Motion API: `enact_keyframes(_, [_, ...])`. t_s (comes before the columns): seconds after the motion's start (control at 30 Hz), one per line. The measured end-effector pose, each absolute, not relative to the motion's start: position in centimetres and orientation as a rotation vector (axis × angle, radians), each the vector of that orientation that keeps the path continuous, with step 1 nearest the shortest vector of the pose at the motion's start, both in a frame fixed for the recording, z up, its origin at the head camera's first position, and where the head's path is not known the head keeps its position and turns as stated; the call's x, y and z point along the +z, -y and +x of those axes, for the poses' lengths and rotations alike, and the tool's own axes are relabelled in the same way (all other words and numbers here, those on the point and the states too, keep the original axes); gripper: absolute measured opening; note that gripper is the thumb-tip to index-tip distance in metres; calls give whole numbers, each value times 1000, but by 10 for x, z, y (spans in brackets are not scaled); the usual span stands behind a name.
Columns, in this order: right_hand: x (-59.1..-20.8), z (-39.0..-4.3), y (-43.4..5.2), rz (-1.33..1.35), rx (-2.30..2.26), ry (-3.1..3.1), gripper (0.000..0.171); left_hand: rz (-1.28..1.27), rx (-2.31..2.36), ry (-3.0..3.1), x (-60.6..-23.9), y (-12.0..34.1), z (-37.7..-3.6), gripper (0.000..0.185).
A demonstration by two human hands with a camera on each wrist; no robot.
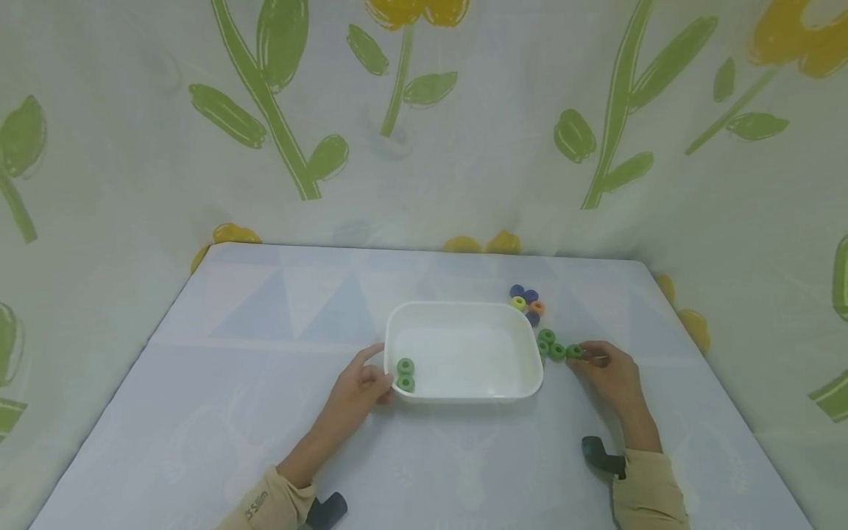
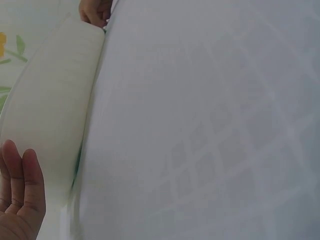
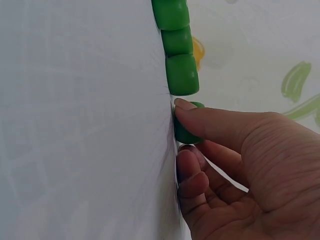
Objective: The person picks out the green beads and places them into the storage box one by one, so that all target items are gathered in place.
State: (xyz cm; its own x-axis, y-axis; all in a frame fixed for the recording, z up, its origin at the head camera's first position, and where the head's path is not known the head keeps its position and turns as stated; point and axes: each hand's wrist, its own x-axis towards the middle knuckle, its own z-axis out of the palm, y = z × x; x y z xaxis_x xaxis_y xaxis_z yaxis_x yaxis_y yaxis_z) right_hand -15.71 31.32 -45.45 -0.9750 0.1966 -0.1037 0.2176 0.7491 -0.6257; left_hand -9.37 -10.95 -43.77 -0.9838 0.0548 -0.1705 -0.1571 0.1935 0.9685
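A white plastic tub (image 1: pixel 464 394) stands mid-table with two green rings (image 1: pixel 405 375) inside at its left end. My left hand (image 1: pixel 379 374) rests against the tub's left wall (image 2: pixel 50 115), its fingers (image 2: pixel 22 175) straight beside it. Right of the tub lies a short row of green rings (image 1: pixel 552 344). My right hand (image 1: pixel 584 358) pinches the end green ring (image 1: pixel 574 352) of that row. In the right wrist view the pinched ring (image 3: pixel 189 134) sits between two fingertips (image 3: pixel 186 106), with three more green rings (image 3: pixel 181 74) lined up beyond it.
A small cluster of blue, yellow and orange rings (image 1: pixel 526 303) lies behind the tub's right corner. The table (image 1: pixel 265 412) has a pale patterned cloth. A flower-print curtain (image 1: pixel 424 125) closes off the back and sides.
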Motion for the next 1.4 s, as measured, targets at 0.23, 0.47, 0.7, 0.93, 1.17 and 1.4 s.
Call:
enact_keyframes(0.23, [-454,-158,-315,387,-1053,-2909,52,-107,1889,-2288,-438,109,-94,60])
enact_keyframes(0.47, [-446,-158,-316,426,-1049,-2942,50,-96,1898,-2289,-438,109,-96,59])
enact_keyframes(0.7, [-434,-156,-312,393,-1070,-2977,49,-87,1891,-2293,-439,110,-96,60])
enact_keyframes(0.93, [-418,-154,-303,285,-1083,-3041,48,-84,1906,-2284,-440,110,-96,61])
enact_keyframes(1.17, [-402,-154,-290,178,-1096,-3141,42,-88,1892,-2294,-439,109,-97,61])
enact_keyframes(1.4, [-389,-153,-270,94,-1112,-3163,39,-110,1879,-2300,-439,108,-96,61])
